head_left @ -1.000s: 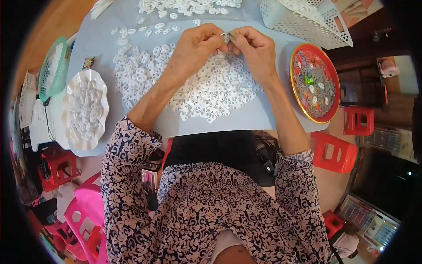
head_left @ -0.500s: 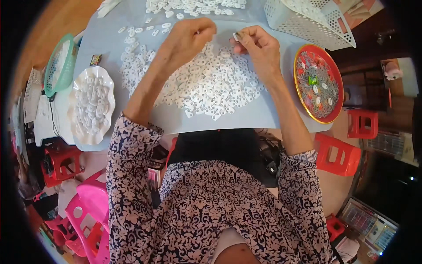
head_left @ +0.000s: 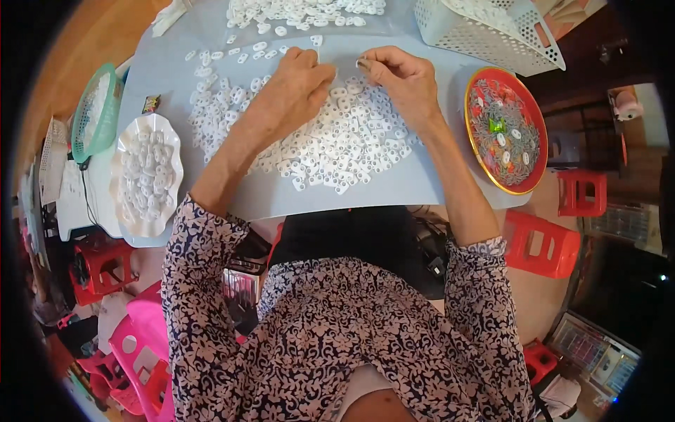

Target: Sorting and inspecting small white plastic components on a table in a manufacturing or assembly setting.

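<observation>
A wide heap of small white oval plastic pieces with two holes [head_left: 337, 141] covers the middle of the grey table [head_left: 281, 200]. My left hand [head_left: 299, 88] hovers over its far left part with the fingers curled in; whatever they hold is hidden. Opposite it, my right hand [head_left: 404, 81] pinches a small white plastic piece between thumb and forefinger, mostly covered by the fingertips. A short gap separates the two hands. On the right, a red-rimmed round tray [head_left: 540, 151] holds many small grey parts, a few white pieces and a green wrapper.
A scalloped white dish [head_left: 173, 204] of white pieces stands at the left edge, near a small wrapped packet [head_left: 150, 104] and a green basket [head_left: 79, 144]. At the far side lie more white pieces [head_left: 302, 13] and a perforated basket [head_left: 485, 46]. Red stools [head_left: 541, 243] stand beyond the table.
My left hand has lowered a little toward me and its fingers have curled more. My right hand has shifted slightly left, still pinching the white piece, which its fingertips cover more.
</observation>
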